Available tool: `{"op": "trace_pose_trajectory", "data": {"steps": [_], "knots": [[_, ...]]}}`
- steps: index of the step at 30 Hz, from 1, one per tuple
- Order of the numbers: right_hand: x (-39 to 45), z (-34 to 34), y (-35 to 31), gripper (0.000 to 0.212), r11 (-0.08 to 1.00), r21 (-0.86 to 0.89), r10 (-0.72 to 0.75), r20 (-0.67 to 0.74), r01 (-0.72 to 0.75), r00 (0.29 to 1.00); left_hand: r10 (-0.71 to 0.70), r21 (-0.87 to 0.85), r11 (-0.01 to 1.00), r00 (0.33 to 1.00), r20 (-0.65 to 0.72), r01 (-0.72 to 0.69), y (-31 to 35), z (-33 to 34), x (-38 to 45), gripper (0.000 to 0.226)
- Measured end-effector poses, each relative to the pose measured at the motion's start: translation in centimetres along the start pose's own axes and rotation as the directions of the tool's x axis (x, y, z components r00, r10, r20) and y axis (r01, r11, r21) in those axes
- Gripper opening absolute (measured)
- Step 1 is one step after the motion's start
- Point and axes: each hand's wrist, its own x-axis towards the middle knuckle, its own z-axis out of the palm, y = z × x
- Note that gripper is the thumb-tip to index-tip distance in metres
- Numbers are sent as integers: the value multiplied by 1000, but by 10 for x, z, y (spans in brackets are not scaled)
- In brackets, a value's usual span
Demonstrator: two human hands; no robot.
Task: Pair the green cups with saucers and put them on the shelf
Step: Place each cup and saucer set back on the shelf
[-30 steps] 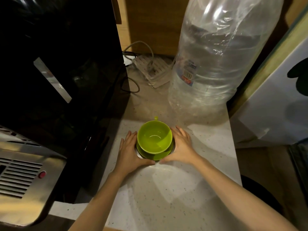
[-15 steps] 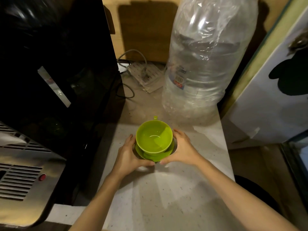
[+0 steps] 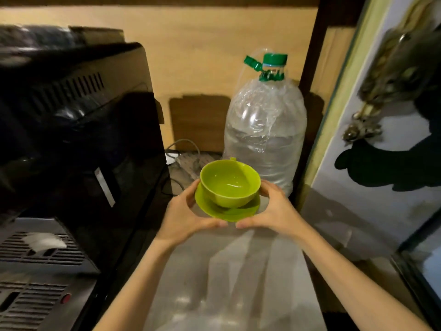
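Note:
A lime-green cup sits upright on a matching green saucer, its small handle pointing away from me. Both are held in the air above the pale countertop. My left hand grips the saucer's left rim, thumb under the front edge. My right hand grips the right rim the same way. The cup looks empty inside.
A large clear water bottle with a green cap stands just behind the cup. A black appliance fills the left side, with a steel vented unit below it. A power strip and cables lie at the back. A white panel stands at the right.
Both hands have lifted the cup and saucer off the countertop and raised them. The view has tilted upward, showing the bottle's cap and the wooden back wall.

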Motion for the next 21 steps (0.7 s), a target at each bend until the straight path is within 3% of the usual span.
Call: {"op": "trace_pose_trajectory", "data": {"steps": [8, 13, 16, 21], "knots": [[27, -86, -85, 99, 982, 129, -130, -80, 139, 988, 184, -76, 979, 979, -85, -191, 99, -13, 42, 63], [43, -127, -143, 77, 955, 190, -218, -63, 226, 974, 247, -93, 961, 958, -149, -262, 158, -33, 67, 51], [50, -148, -174, 46, 939, 224, -248, -83, 261, 965, 272, -119, 949, 950, -153, -291, 193, -44, 77, 43], [62, -177, -220, 37, 911, 225, -334, -95, 347, 938, 312, -60, 945, 942, -126, -321, 247, -62, 92, 45]]}}
